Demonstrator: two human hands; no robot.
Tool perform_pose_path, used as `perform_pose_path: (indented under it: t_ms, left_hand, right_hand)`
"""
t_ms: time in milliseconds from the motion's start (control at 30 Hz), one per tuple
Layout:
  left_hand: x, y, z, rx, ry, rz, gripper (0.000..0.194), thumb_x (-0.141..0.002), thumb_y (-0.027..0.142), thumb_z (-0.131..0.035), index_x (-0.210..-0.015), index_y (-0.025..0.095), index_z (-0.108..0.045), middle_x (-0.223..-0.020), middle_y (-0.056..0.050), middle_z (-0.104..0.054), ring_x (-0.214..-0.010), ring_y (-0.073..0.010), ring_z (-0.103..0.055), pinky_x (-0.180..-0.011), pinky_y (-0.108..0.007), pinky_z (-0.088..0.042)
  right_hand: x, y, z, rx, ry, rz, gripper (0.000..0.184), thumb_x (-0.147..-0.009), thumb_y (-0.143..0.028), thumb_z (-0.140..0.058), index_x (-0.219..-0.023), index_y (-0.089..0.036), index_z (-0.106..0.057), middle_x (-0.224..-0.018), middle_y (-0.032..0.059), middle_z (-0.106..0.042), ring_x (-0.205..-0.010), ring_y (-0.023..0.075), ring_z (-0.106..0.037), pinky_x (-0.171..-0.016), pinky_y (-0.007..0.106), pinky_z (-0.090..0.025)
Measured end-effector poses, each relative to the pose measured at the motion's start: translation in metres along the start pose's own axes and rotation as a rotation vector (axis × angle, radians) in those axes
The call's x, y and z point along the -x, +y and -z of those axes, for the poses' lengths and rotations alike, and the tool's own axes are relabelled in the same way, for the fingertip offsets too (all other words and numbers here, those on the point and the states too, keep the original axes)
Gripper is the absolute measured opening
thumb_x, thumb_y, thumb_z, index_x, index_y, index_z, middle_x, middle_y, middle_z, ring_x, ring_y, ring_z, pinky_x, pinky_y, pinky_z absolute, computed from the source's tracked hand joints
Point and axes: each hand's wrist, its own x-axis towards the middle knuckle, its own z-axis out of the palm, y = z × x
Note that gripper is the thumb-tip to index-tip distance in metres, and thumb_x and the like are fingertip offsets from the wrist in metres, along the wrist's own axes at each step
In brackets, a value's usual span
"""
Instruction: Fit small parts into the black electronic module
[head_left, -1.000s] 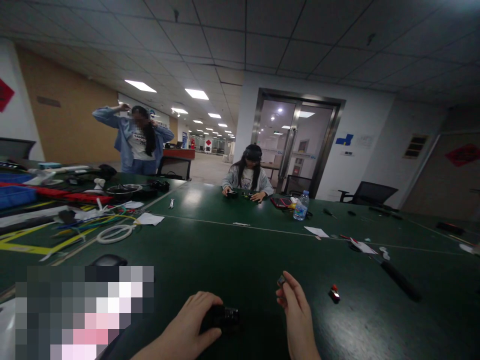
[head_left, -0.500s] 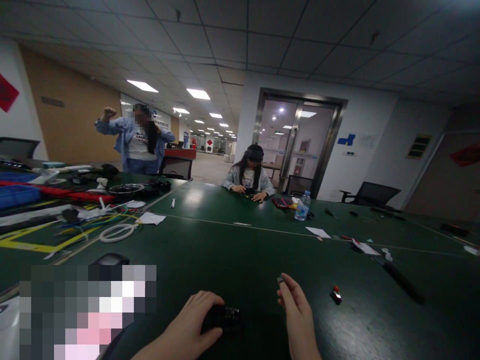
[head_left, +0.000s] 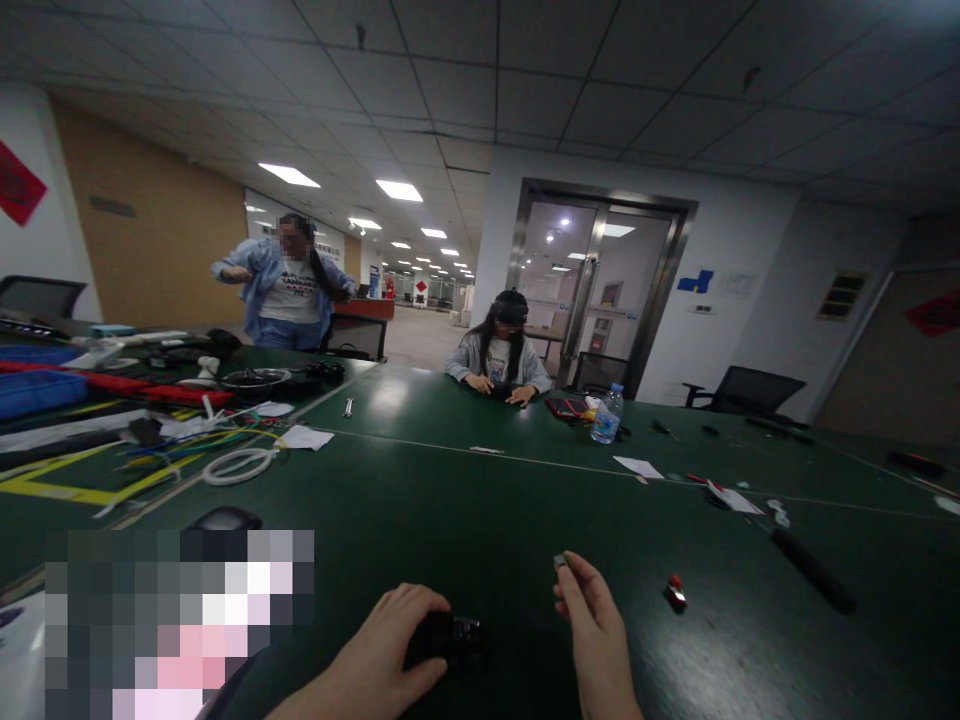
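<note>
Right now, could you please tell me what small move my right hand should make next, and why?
I would probably bring the small, flat grey piece toward the dark, boxy black device: the right hand pinches the piece with thumb and fingers, apart from the device, while the left hand already grips the device and could hold it steady.

Left hand (head_left: 390, 640) holds a black device (head_left: 465, 634); right hand (head_left: 597, 625) pinches a small grey piece (head_left: 560, 562); a bottle (head_left: 607, 416) stands on the green tabletop (head_left: 435, 515) beyond.
</note>
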Motion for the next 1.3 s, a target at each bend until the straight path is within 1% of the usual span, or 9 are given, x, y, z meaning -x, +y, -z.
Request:
perform_pose_path:
  t_ms: [167, 400, 633, 800, 967, 1167, 1300]
  left_hand:
    - [-0.001, -0.004, -0.002, -0.004, 0.004, -0.018, 0.036, -0.070, 0.016, -0.058, -0.105, 0.024, -0.055, -0.109, -0.003, -0.058, -0.102, -0.0227, -0.050, -0.091, -0.036, -0.037]
    - [-0.001, -0.005, -0.004, -0.001, 0.029, -0.006, 0.035, -0.070, 0.017, -0.058, -0.103, 0.025, -0.056, -0.108, -0.003, -0.058, -0.101, -0.0237, -0.050, -0.090, -0.036, -0.038]
    - [-0.002, -0.009, -0.007, -0.026, 0.031, -0.015, 0.035, -0.070, 0.018, -0.058, -0.104, 0.025, -0.055, -0.109, -0.003, -0.059, -0.102, -0.0243, -0.049, -0.090, -0.036, -0.037]
    - [-0.001, -0.010, -0.005, -0.006, 0.019, -0.038, 0.037, -0.071, 0.017, -0.058, -0.107, 0.025, -0.055, -0.111, -0.003, -0.058, -0.104, -0.0241, -0.049, -0.092, -0.037, -0.035]
    - [-0.002, -0.009, -0.003, 0.000, -0.014, -0.042, 0.037, -0.073, 0.020, -0.058, -0.110, 0.025, -0.054, -0.114, -0.003, -0.057, -0.106, -0.0243, -0.048, -0.094, -0.038, -0.036]
    - [-0.001, -0.004, -0.002, 0.007, 0.008, -0.022, 0.039, -0.071, 0.018, -0.058, -0.109, 0.025, -0.055, -0.114, -0.003, -0.058, -0.107, -0.0242, -0.049, -0.095, -0.038, -0.036]
    - [-0.002, -0.007, -0.003, 0.003, 0.015, -0.042, 0.039, -0.072, 0.019, -0.058, -0.110, 0.025, -0.055, -0.114, -0.004, -0.058, -0.107, -0.0247, -0.049, -0.095, -0.039, -0.036]
  right_hand:
    - [0.000, 0.000, 0.000, 0.010, 0.006, 0.025, 0.053, -0.068, -0.058, -0.059, -0.105, -0.021, -0.058, -0.088, 0.0028, -0.062, -0.082, 0.0218, -0.056, -0.071, 0.033, -0.045]
    - [0.001, 0.000, -0.001, -0.092, 0.013, 0.018, 0.051, -0.066, -0.057, -0.061, -0.101, -0.021, -0.060, -0.091, 0.0046, -0.065, -0.075, 0.0211, -0.058, -0.066, 0.034, -0.047]
    - [-0.001, 0.003, 0.000, -0.135, 0.011, 0.011, 0.054, -0.066, -0.056, -0.061, -0.106, -0.020, -0.058, -0.091, 0.0047, -0.066, -0.072, 0.0195, -0.059, -0.064, 0.032, -0.047]
    - [-0.001, 0.004, 0.000, -0.115, 0.000, 0.017, 0.053, -0.068, -0.054, -0.061, -0.109, -0.020, -0.058, -0.092, 0.0045, -0.066, -0.073, 0.0194, -0.058, -0.065, 0.032, -0.047]
    - [0.000, 0.003, -0.001, -0.055, -0.006, 0.027, 0.051, -0.070, -0.055, -0.060, -0.109, -0.022, -0.058, -0.094, 0.0041, -0.066, -0.076, 0.0206, -0.059, -0.066, 0.033, -0.047]
    - [-0.001, 0.006, 0.000, -0.002, -0.019, 0.029, 0.047, -0.070, -0.054, -0.061, -0.106, -0.024, -0.060, -0.098, 0.0038, -0.065, -0.084, 0.0226, -0.058, -0.068, 0.033, -0.048]
    - [-0.002, 0.009, 0.000, 0.011, -0.033, 0.035, 0.046, -0.070, -0.053, -0.061, -0.106, -0.025, -0.061, -0.103, 0.0032, -0.064, -0.087, 0.0233, -0.058, -0.069, 0.032, -0.048]
